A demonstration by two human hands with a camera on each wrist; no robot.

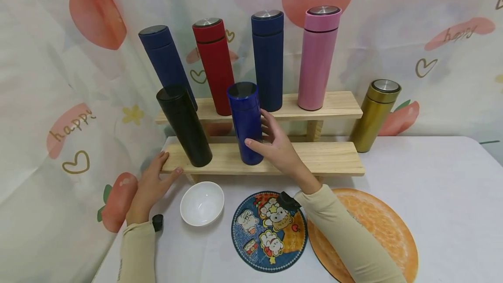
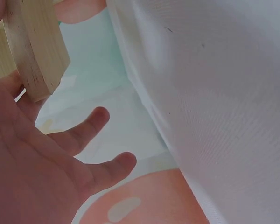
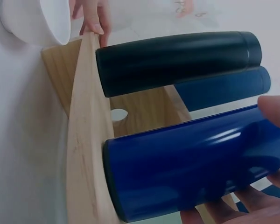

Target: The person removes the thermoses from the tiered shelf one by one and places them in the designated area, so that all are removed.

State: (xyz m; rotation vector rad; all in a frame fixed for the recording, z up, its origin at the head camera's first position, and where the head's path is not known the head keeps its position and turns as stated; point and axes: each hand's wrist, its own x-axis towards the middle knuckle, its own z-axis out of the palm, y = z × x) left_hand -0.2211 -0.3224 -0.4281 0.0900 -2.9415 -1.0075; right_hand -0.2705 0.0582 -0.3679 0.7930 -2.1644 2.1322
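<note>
- Black flask [image 1: 184, 125] at the lower shelf's left end.
- Pink flask [image 1: 318, 58] at the upper shelf's right end.
- Gold flask [image 1: 375, 115] near the desk's back edge.
- White bowl [image 1: 202, 203] near the desk's left edge.

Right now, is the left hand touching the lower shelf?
Touching. The head view shows the left hand with thumb and fingers on the end of the lower shelf; the left wrist view shows the shelf's end against the palm.
</note>
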